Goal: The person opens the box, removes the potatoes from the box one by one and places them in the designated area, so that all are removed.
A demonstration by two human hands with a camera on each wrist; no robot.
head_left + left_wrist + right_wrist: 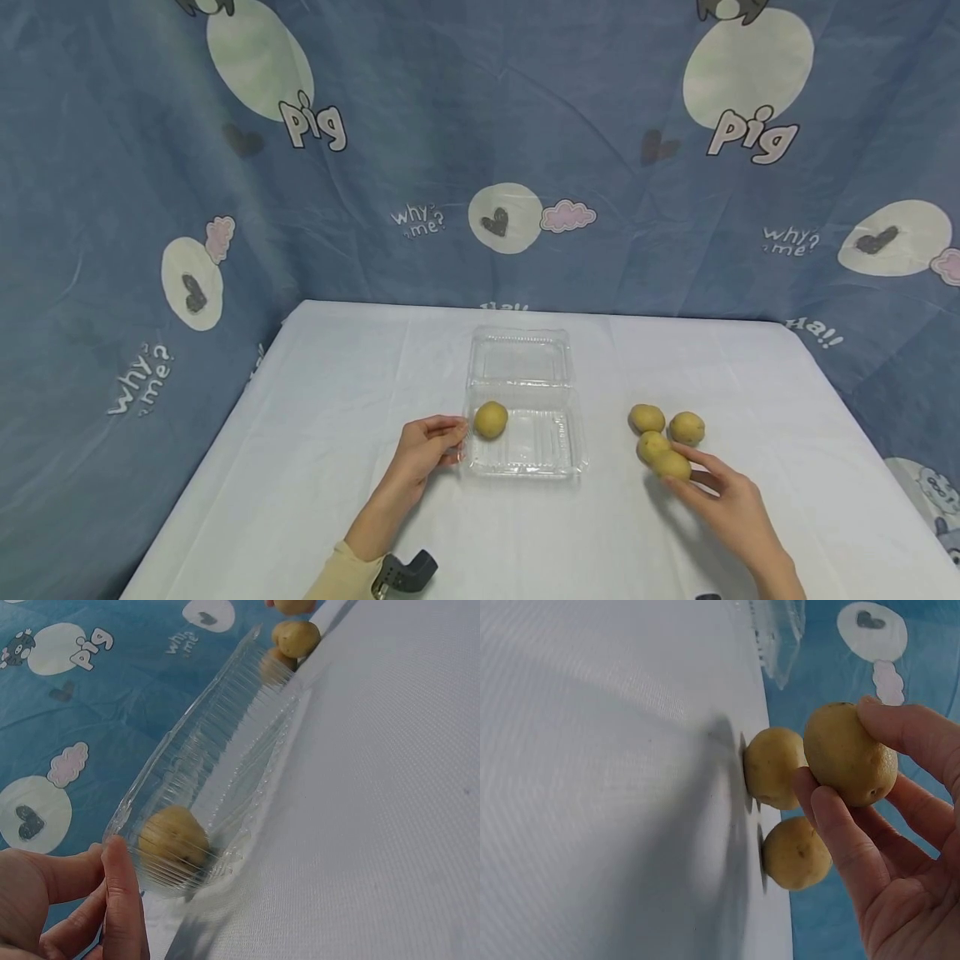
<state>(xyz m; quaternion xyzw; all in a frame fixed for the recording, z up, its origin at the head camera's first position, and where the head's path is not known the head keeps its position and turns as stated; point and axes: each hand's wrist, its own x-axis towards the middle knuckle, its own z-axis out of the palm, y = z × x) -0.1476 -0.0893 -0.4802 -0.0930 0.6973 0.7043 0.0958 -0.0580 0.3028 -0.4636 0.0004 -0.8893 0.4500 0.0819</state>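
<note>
A clear plastic clamshell box point(525, 467) lies unfolded, its lid point(521, 357) laid back behind the base. One potato point(491, 420) sits inside the base at the left. My left hand point(431, 450) pinches the box's left rim between thumb and fingers, seen closely in the left wrist view point(97, 907). On the right, my right hand point(720, 500) grips a potato point(850, 754) with thumb and fingertips, held above the cloth in the right wrist view. Just beyond it are three more potatoes, one at the front point(651, 447), one behind point(647, 418) and one to the right point(686, 428).
A white cloth point(300, 483) covers the table. Blue printed curtain point(420, 150) hangs behind and along both sides. A dark wrist strap with a mount point(405, 573) sits on the left wrist, low in the head view.
</note>
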